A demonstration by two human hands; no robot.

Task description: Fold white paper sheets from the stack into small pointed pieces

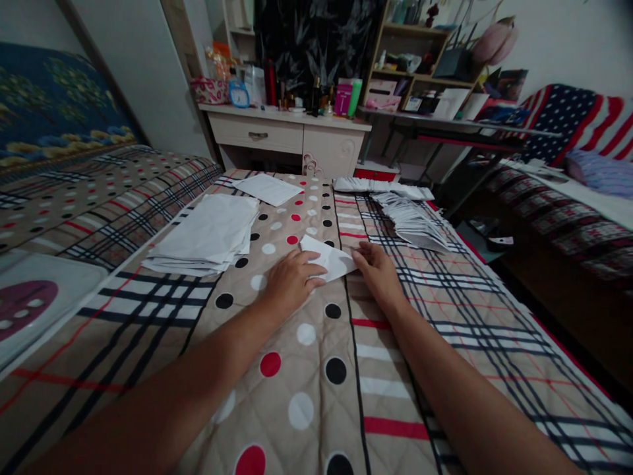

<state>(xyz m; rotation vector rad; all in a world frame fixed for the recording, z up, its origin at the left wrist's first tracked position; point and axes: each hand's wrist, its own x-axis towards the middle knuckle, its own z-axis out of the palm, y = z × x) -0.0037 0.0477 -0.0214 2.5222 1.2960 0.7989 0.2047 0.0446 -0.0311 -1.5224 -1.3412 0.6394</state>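
A folded white paper (330, 258), pointed at its right end, lies on the patterned bedspread in front of me. My left hand (295, 276) rests on its left part, fingers spread flat over the paper. At the pointed right corner my right hand (376, 269) has thumb and forefinger closed on the edge. To the left sits a pile of white paper sheets (202, 231), its edges uneven. Behind that pile, a white sheet (270, 189) lies flat by itself. Folded white papers (413, 221) are fanned out in an overlapping row at the right, with a bundle of similar ones (383, 187) behind them.
The bedspread (306, 396) has dots, stripes and plaid, with quilted creases. A pale plastic-looking item with a purple print (30, 303) lies at the left edge. Beyond the bed stand a cream dresser (277, 137) crowded with bottles and a dark desk (445, 132).
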